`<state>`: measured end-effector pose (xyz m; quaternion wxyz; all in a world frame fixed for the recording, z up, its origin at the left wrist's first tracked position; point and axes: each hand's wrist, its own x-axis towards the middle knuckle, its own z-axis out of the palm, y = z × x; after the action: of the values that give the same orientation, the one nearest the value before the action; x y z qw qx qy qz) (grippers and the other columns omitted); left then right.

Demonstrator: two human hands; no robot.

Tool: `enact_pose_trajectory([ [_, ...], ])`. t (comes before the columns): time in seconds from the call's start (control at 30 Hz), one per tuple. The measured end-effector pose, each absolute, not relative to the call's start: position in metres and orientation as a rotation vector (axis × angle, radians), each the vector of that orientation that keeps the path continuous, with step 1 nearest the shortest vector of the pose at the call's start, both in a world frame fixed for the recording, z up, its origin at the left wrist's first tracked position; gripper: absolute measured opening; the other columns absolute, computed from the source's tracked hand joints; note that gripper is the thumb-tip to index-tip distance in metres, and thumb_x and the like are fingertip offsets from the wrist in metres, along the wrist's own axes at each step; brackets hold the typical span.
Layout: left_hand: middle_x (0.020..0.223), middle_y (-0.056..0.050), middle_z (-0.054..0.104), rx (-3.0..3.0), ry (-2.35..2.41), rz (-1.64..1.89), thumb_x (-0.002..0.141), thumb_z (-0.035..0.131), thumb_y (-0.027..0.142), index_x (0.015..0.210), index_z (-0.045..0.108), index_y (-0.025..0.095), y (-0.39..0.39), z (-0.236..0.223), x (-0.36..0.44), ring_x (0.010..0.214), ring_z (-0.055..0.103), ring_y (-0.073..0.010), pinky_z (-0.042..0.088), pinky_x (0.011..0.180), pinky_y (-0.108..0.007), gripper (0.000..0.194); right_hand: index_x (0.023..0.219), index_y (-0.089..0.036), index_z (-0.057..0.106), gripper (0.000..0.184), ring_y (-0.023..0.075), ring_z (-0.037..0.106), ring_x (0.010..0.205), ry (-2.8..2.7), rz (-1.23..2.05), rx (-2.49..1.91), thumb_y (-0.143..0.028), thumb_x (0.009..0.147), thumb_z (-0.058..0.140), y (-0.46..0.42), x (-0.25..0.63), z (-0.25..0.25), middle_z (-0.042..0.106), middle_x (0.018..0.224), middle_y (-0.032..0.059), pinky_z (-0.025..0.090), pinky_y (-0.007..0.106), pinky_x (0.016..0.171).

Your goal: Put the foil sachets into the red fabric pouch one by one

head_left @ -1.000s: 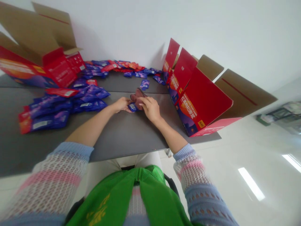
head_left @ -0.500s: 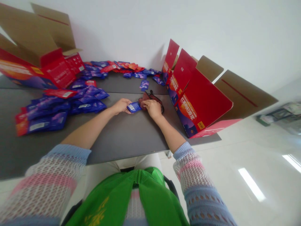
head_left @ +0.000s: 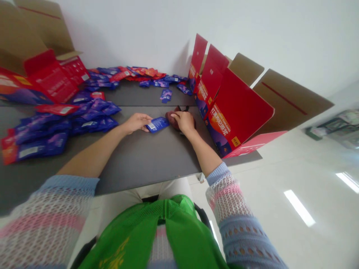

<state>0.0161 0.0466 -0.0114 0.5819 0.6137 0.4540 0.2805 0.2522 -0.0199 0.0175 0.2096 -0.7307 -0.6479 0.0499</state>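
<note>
— How far are you?
— At the table's [head_left: 140, 164] left side, many packets [head_left: 57, 142] lie loose. Your left hand [head_left: 137, 123] pinches the blue sachet [head_left: 158, 124], back from the front edge.
— And your right hand [head_left: 185, 122]?
— It grasps the brown pouch [head_left: 171, 118], against the sachet. Is the sachet fully outside? I cannot tell. By the right edge, boxes [head_left: 241, 108] stand open.

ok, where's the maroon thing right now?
Head view, near the middle: the maroon thing is in the right hand, just right of the blue packet held by the left hand.
</note>
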Motion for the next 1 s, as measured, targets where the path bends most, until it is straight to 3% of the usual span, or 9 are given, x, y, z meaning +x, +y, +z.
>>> enact_pose_trajectory([
  [0.13,0.072,-0.005,0.070,1.412,1.076,0.684,0.063,0.081,0.028,0.088,0.072,0.012,0.045,-0.010,0.017,0.060,0.067,-0.0164,0.058,0.052,-0.025,0.032,0.126,-0.026,0.072,0.044,0.0242,0.068,0.103,-1.642,-0.001,-1.865,-0.049,0.105,0.041,-0.024,0.258,0.026,0.076,0.114,0.0078,0.047,0.031,0.087],
  [0.3,0.066,-0.004,0.070,1.390,1.083,0.705,0.064,0.075,0.028,0.084,0.069,0.014,0.043,-0.010,0.020,0.055,0.066,-0.0173,0.057,0.051,-0.027,0.025,0.130,-0.026,0.069,0.040,0.0202,0.061,0.120,-1.792,-0.026,-1.600,-0.044,0.104,0.044,-0.035,0.233,0.024,0.069,0.133,0.0044,0.043,0.032,0.104],
  [0.37,0.063,-0.003,0.069,1.395,1.084,0.699,0.062,0.071,0.024,0.077,0.068,0.015,0.044,-0.011,0.022,0.055,0.066,-0.0184,0.058,0.052,-0.029,0.018,0.134,-0.033,0.065,0.041,0.0219,0.053,0.130,-2.004,0.027,-1.536,-0.050,0.100,0.052,-0.038,0.217,0.016,0.061,0.144,0.0009,0.038,0.041,0.113],
  [0.47,0.060,-0.001,0.068,1.414,1.070,0.699,0.056,0.066,0.018,0.070,0.067,0.015,0.045,-0.011,0.024,0.056,0.067,-0.0195,0.058,0.054,-0.030,0.014,0.155,-0.040,0.036,0.075,0.0303,0.038,0.144,-2.213,0.106,-1.551,-0.066,0.089,0.059,-0.040,0.198,0.003,0.044,0.159,0.0009,0.023,0.070,0.117],
  [0.53,0.066,-0.002,0.071,1.392,1.042,0.712,0.054,0.067,0.017,0.074,0.070,0.015,0.045,-0.008,0.024,0.060,0.068,-0.0200,0.060,0.057,-0.031,0.021,0.157,-0.041,0.029,0.081,0.0310,0.032,0.148,-2.261,0.119,-1.604,-0.068,0.087,0.061,-0.038,0.194,-0.002,0.040,0.162,0.0014,0.020,0.075,0.115],
  [0.7,0.082,-0.007,0.078,1.256,1.051,0.644,0.044,0.086,0.015,0.087,0.075,0.014,0.045,0.002,0.026,0.075,0.074,-0.0205,0.061,0.066,-0.026,0.044,0.145,-0.043,0.049,0.049,0.0289,0.042,0.141,-2.196,0.055,-1.819,-0.043,0.097,0.061,-0.027,0.208,0.003,0.051,0.154,0.0010,0.042,0.067,0.105],
  [0.8,0.082,-0.009,0.078,1.175,1.143,0.628,0.043,0.088,0.007,0.083,0.076,0.012,0.049,0.001,0.028,0.078,0.075,-0.0210,0.061,0.067,-0.024,0.042,0.133,-0.039,0.060,0.036,0.0303,0.055,0.127,-2.129,-0.004,-1.954,-0.032,0.098,0.060,-0.020,0.218,0.008,0.064,0.139,0.0033,0.049,0.063,0.097],
  [0.9,0.081,-0.011,0.078,1.130,1.188,0.652,0.047,0.085,0.000,0.077,0.076,0.010,0.053,-0.005,0.029,0.076,0.075,-0.0215,0.062,0.068,-0.024,0.034,0.126,-0.034,0.065,0.030,0.0297,0.062,0.117,-2.039,-0.035,-2.039,-0.030,0.096,0.062,-0.017,0.227,0.012,0.070,0.129,0.0040,0.052,0.051,0.095],
  [1.0,0.077,-0.011,0.077,1.126,1.195,0.656,0.049,0.085,-0.004,0.072,0.074,0.010,0.056,-0.009,0.028,0.074,0.075,-0.0222,0.063,0.067,-0.025,0.029,0.131,-0.033,0.061,0.036,0.0257,0.066,0.113,-1.952,-0.017,-1.942,-0.035,0.096,0.062,-0.018,0.233,0.016,0.070,0.130,0.0024,0.053,0.038,0.092],
])
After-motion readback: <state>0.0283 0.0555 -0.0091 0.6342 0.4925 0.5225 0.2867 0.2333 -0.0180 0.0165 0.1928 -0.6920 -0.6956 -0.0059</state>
